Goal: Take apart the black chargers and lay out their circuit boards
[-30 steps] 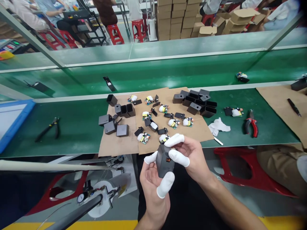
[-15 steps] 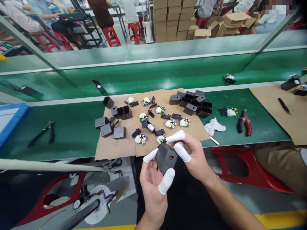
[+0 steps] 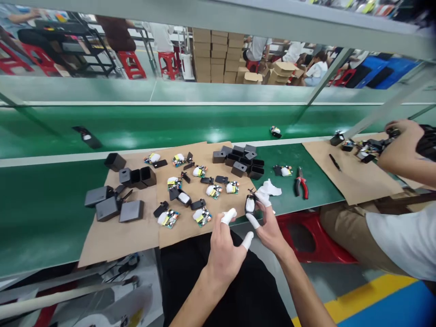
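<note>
My right hand [image 3: 270,227], with white finger covers, pinches a small black plastic housing [image 3: 250,204] near the table's front edge. The housing's open side faces me, and white material shows inside. My left hand [image 3: 223,250] is just left of it, thumb and forefinger apart, holding nothing. A crumpled white cloth [image 3: 271,187] lies right behind my right fingertips. Left of my hands, several small circuit boards with white tops, one of them this board [image 3: 202,216], lie among black end pieces such as this one [image 3: 161,208].
Black cases [image 3: 238,159] stand grouped at the back of the cardboard [image 3: 132,240], and more cases [image 3: 131,211] lie on its left. Red-handled pliers [image 3: 300,184] rest to the right. A co-worker's arm [image 3: 405,152] reaches in at far right, beside a red stool [image 3: 316,236].
My left hand has let go of the black housing and opened. My right hand has turned the housing so its open side shows. The view has swung right.
</note>
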`<state>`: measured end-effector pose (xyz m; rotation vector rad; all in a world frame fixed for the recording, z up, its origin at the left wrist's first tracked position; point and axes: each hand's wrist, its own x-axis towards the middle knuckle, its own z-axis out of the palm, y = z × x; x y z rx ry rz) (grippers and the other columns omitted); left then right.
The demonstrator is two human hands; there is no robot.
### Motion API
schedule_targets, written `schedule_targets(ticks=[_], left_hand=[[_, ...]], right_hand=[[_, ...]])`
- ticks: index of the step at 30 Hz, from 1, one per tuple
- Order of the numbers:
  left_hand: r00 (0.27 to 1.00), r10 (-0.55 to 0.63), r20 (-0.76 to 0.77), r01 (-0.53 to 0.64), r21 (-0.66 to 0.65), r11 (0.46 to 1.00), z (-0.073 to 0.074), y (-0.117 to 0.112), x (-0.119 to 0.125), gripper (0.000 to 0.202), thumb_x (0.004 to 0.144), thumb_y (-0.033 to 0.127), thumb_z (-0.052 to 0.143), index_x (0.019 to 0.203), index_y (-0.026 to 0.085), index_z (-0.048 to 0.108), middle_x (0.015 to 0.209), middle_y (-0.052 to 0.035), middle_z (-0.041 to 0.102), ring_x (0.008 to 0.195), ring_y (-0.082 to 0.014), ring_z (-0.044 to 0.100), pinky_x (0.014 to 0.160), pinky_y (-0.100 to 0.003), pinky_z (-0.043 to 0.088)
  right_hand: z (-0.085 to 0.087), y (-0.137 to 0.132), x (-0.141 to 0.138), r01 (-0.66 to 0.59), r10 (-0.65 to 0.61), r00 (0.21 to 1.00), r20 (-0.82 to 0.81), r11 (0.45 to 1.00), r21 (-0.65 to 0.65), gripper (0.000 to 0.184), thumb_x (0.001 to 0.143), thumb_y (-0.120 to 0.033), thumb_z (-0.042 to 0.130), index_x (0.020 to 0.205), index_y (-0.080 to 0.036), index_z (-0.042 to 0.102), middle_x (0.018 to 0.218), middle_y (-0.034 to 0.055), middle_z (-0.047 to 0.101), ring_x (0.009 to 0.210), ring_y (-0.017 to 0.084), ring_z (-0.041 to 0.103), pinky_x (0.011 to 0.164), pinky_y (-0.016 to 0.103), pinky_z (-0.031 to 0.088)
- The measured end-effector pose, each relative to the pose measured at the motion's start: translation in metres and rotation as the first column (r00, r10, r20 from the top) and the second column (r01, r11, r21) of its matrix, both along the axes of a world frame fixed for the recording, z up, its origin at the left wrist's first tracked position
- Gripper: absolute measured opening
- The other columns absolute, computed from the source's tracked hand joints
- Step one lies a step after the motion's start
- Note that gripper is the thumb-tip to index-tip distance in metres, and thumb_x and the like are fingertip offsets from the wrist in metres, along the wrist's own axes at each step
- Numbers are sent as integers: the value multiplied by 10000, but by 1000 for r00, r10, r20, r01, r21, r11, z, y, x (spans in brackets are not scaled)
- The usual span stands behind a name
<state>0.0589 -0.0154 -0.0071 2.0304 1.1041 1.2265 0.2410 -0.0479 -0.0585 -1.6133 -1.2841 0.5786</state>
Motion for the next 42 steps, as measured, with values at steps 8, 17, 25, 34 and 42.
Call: schedule_targets(ticks=[8, 17, 25, 34, 42], left_hand=[[989, -105, 100, 125, -211, 969, -19, -43, -12, 465, 869, 205, 810, 1287, 233, 610, 1071, -64, 689, 900, -224, 754, 818, -391, 682], [994, -26, 104, 80, -561, 824, -121, -80, -34, 372, 907, 454, 758, 1179, 202, 728, 1117, -129, 749, 897, -264, 769, 918, -470, 668], [950, 285, 126, -138, -651, 746, -195, -39, -82, 787, 692, 903, 713, 991, 176, 733, 819, -84, 751, 663, -280, 728, 729, -472, 652], [901, 416, 125, -232, -670, 705, -227, -53, -95, 861, 661, 989, 621, 986, 194, 689, 781, -59, 720, 647, -261, 718, 729, -416, 614], [935, 342, 93, -160, -750, 642, -253, -56, -116, 838, 703, 919, 646, 1073, 168, 673, 862, -97, 753, 802, -315, 755, 796, -441, 605]], right_hand=[[-17, -2, 21, 71, -101, 933, 344, 993, 98, 619, 1064, -309, 589, 1656, -262, 413, 1494, 170, 633, 1432, 345, 598, 1190, 611, 520], [-22, 3, -10, 184, -326, 869, 373, 912, 368, 416, 1039, -193, 660, 1439, -298, 702, 1420, 139, 711, 1330, 331, 705, 1143, 530, 598], [2, 17, -14, 190, -413, 807, 422, 858, 478, 391, 1035, -185, 622, 1388, -293, 750, 1305, 123, 772, 1236, 313, 763, 1063, 489, 656], [-15, 33, -31, 222, -457, 775, 436, 843, 489, 264, 1040, -237, 622, 1237, -258, 797, 1103, 118, 789, 1060, 294, 799, 1014, 482, 657], [-32, 29, -22, 250, -432, 773, 464, 880, 403, 290, 1059, -328, 595, 1272, -235, 768, 1203, 134, 793, 1139, 288, 776, 1024, 456, 632]])
